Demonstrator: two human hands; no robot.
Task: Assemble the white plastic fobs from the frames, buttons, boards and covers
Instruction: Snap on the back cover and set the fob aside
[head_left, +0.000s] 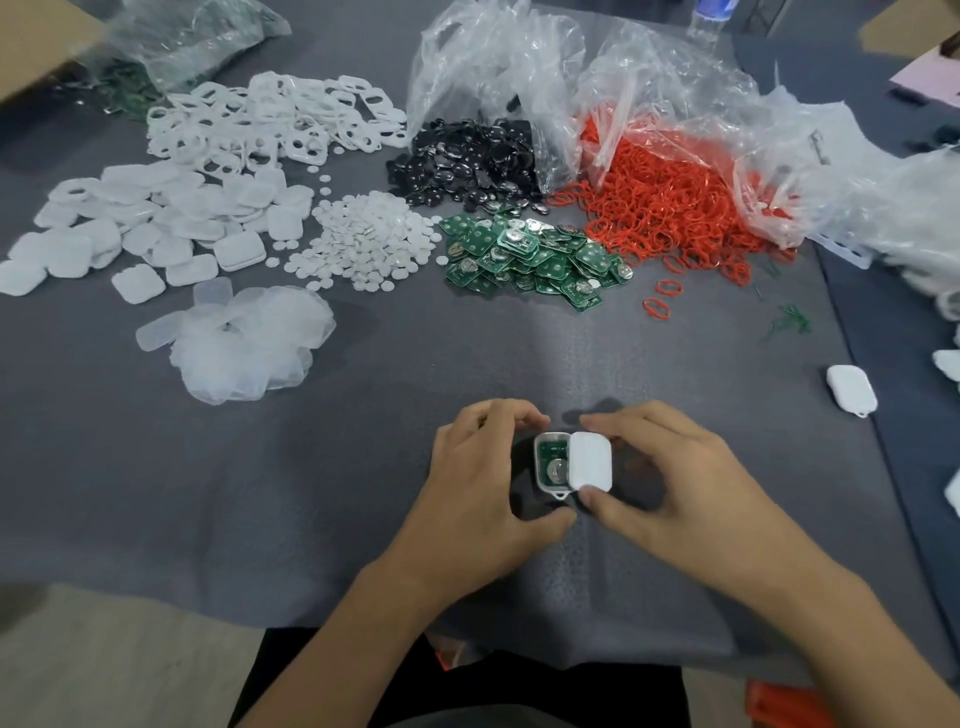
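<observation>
The person is sitting at the counter (467, 353), which is wearing a grey cloth, and working close to the near edge. The left hand (483, 483) is curling around a white frame (543, 480), fingertips on its far edge and thumb under its near end, so the frame is being held open side up. A green board (549, 460) is sitting inside it, with a round silver cell showing on the board. The right hand (670, 478) is pinching a white cover (591, 461) between forefinger at the far end and thumb at the near end, and the cover is lying over the right part of the frame, leaving the left part of the board uncovered (whether it is pressing down there, I cannot tell).

Farther back the parts are lying in heaps: frames (270, 122) at the far left, covers (145, 223) nearer, clear films (244, 343) in front of those, small white buttons (363, 239) in the middle, boards (535, 254) just right of the buttons, black discs (467, 161) behind the boards, and red rings (670, 202) spilling from a clear bag (675, 98). One finished fob (851, 389) is lying apart at the right.
</observation>
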